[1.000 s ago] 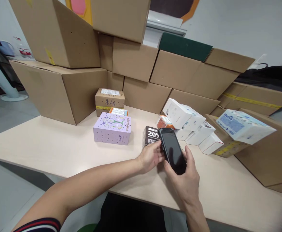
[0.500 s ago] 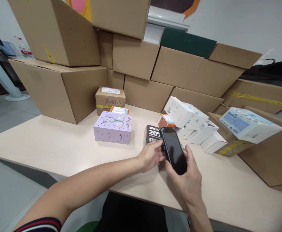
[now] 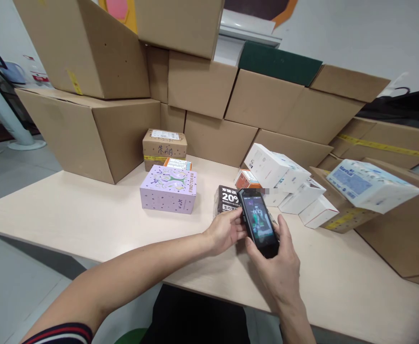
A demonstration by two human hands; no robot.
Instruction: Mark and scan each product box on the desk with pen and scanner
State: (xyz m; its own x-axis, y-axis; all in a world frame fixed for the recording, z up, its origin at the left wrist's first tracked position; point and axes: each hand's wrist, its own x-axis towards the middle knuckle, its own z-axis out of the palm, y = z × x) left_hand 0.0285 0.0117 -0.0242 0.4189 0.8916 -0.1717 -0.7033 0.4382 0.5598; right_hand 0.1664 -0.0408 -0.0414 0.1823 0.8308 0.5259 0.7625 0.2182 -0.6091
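Note:
A black smartphone (image 3: 259, 222) is held up over the table, its screen lit with a lock-screen clock and a picture. My left hand (image 3: 226, 232) grips its left edge with thumb and fingers. Around the lower right side is my right hand (image 3: 277, 260), thumb at the bottom corner and fingers along the right edge. Behind the phone stands a dark printed package (image 3: 226, 198) marked 20%, partly covered by the phone and my left hand. To the left sits a lilac patterned box (image 3: 168, 190) on the table.
On the pale table (image 3: 98, 215), a small taped carton (image 3: 164, 147) stands behind the lilac box. Several white boxes (image 3: 267, 165) are piled at the right, near a tissue pack (image 3: 369, 181). Large cardboard boxes (image 3: 220, 138) wall off the back and left side.
The phone's screen has gone from dark to lit, showing a clock and picture. Both hands keep the same grip and place.

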